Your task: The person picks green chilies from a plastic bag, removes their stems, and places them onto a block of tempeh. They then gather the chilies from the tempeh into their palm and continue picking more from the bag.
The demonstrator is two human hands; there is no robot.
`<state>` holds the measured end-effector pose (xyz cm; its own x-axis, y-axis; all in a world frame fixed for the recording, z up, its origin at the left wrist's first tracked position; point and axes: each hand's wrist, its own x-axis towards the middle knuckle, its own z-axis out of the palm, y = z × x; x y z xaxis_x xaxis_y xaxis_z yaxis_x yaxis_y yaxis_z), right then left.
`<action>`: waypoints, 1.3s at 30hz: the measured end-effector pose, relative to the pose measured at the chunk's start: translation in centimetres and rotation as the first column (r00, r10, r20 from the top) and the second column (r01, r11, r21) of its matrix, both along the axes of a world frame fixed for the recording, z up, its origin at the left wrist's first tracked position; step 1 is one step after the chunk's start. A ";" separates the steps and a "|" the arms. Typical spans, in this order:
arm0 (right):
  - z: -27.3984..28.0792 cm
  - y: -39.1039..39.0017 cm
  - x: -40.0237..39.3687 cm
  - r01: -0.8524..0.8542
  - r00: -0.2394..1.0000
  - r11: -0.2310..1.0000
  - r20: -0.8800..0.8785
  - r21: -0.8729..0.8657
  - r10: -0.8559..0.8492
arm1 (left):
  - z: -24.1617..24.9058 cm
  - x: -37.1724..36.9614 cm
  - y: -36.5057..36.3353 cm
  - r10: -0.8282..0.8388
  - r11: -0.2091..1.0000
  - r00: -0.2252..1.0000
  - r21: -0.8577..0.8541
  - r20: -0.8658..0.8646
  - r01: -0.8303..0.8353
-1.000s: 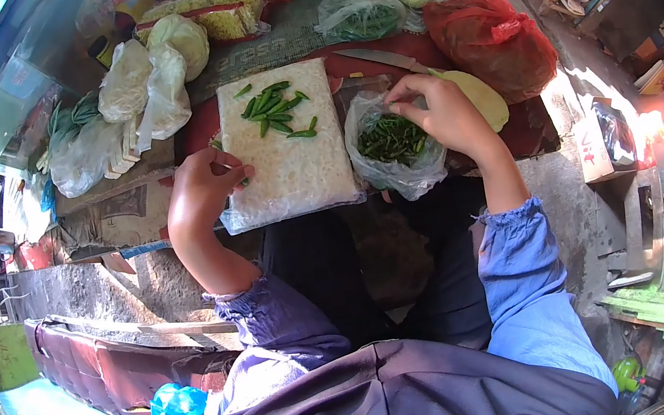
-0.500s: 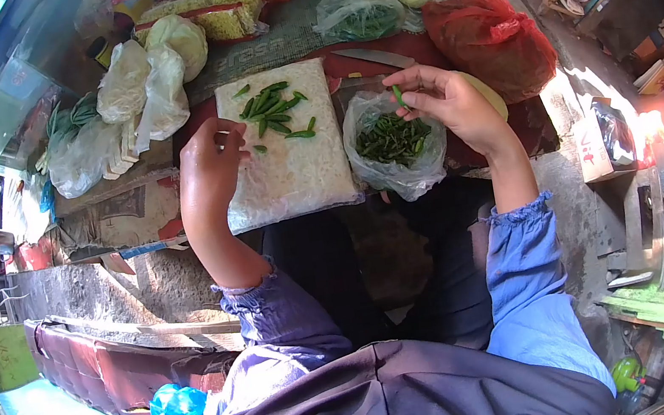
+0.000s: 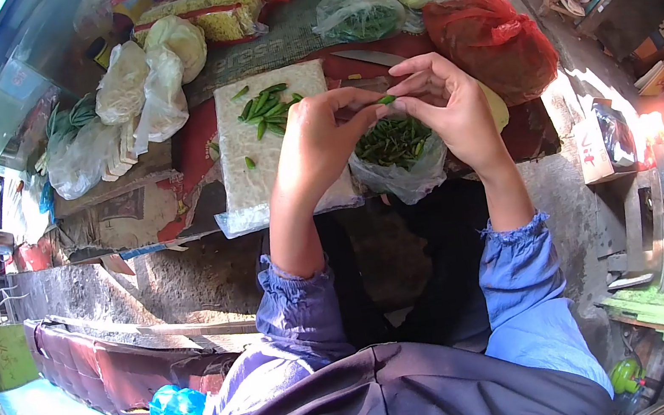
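Above a clear plastic bag (image 3: 409,174) full of green chilies (image 3: 393,143), my two hands meet fingertip to fingertip. A small green chili (image 3: 385,100) is pinched between them. My left hand (image 3: 330,135) is closed, its thumb and forefinger at the chili's left end. My right hand (image 3: 450,108) grips the other end, its upper fingers lifted. To the left lies a flat, whitish plastic-wrapped pack (image 3: 253,193) with a pile of green chilies (image 3: 266,110) on top, partly hidden by my left hand.
A knife (image 3: 368,57) lies behind the bag. Bagged vegetables and a cabbage (image 3: 183,45) sit at the back left. A red plastic bag (image 3: 488,42) stands at the right, near a bag of greens (image 3: 362,18).
My left hand has moved right from beside the flat pack to meet my right hand at the chili. My right hand has shifted slightly left, still holding it.
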<state>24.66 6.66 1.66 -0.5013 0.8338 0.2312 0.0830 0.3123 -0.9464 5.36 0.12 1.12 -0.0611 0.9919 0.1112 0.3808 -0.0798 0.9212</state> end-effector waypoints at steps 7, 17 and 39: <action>0.0 -0.1 -0.1 -0.010 0.996 0.999 -0.084 0.039 0.013 | 0.1 -0.2 -0.2 0.023 0.999 0.998 0.044 0.052 -0.025; -0.1 0.5 0.8 -0.236 0.946 0.967 -0.251 -0.096 0.205 | -0.9 -1.4 -0.1 -0.218 0.976 0.940 0.035 0.262 0.217; -3.3 0.8 -0.5 -0.351 0.808 0.856 0.585 0.380 0.072 | -2.0 -10.2 -3.4 0.487 0.871 0.807 0.117 -0.333 -0.477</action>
